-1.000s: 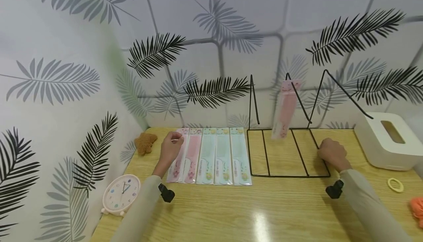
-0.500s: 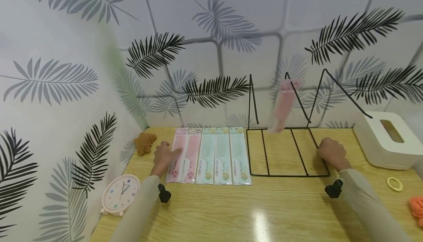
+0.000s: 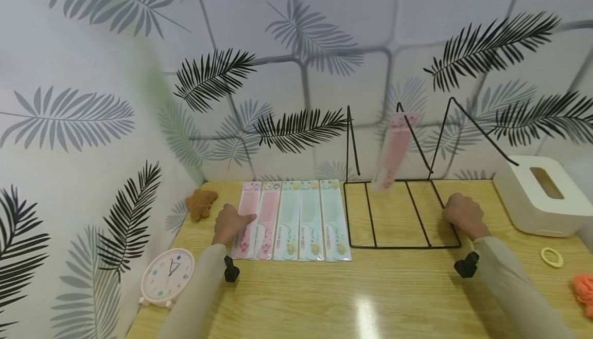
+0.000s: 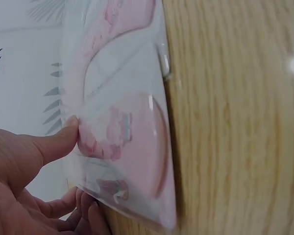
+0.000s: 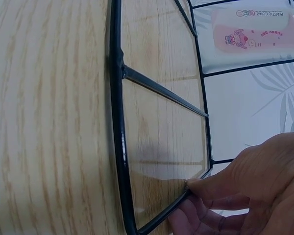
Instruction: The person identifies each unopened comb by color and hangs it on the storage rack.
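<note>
I see my left hand at lower left of centre in the head view, thumb and curled fingers pinching the near end of the leftmost pink comb packet, which the wrist view shows tipped up off the wooden surface. Four more packets lie side by side just right of it: one pink and three pale green. My right hand, right of centre, has its fingers curled on the near right corner of the black wire rack. A pink comb packet hangs tilted from the rack's upright prong, above centre. A white tissue box sits at far right, a pink clock at lower left.
</note>
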A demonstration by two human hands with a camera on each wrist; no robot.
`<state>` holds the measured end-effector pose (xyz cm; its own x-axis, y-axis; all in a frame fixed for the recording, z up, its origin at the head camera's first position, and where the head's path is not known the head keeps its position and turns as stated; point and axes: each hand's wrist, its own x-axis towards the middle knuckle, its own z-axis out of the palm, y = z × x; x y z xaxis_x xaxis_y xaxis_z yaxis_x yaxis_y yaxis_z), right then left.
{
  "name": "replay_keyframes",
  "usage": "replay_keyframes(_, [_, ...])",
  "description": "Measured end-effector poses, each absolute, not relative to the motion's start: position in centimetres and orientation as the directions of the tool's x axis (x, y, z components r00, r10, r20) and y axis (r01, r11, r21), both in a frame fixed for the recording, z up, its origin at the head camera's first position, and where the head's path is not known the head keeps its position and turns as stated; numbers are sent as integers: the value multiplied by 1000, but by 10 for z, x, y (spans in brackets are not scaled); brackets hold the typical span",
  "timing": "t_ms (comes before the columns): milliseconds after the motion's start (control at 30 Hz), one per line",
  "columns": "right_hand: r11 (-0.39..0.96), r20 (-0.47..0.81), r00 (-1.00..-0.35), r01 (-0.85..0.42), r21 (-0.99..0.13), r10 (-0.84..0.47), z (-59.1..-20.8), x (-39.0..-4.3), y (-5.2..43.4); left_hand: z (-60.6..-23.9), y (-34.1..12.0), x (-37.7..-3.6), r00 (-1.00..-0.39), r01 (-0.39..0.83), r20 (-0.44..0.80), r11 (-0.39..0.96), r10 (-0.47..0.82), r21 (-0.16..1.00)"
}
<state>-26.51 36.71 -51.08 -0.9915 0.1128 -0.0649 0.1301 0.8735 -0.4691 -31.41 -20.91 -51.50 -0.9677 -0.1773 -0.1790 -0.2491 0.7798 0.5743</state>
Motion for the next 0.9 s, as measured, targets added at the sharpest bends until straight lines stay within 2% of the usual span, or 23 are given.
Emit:
replay_keyframes(300, [871,-79,-990,141,-472,117,-507,-265,367,-520,-224,-325,-963,-263,-213,726,-163,635])
replay_keyframes(467, [873,-84,-990,141,-466,115,-506,-264,366,-513,-229,-328,-949,-312,-275,607,-156,731])
replay_keyframes(667, [878,-87,-990,137,-459,109,-507,-264,366,-490,-226,-330,-958,-285,-262,480,-115,830])
replay_keyframes(900, [880,-88,-990,139,-455,111,-504,-262,365,-457,-220,-325,-976,-217,-207,427,-71,878])
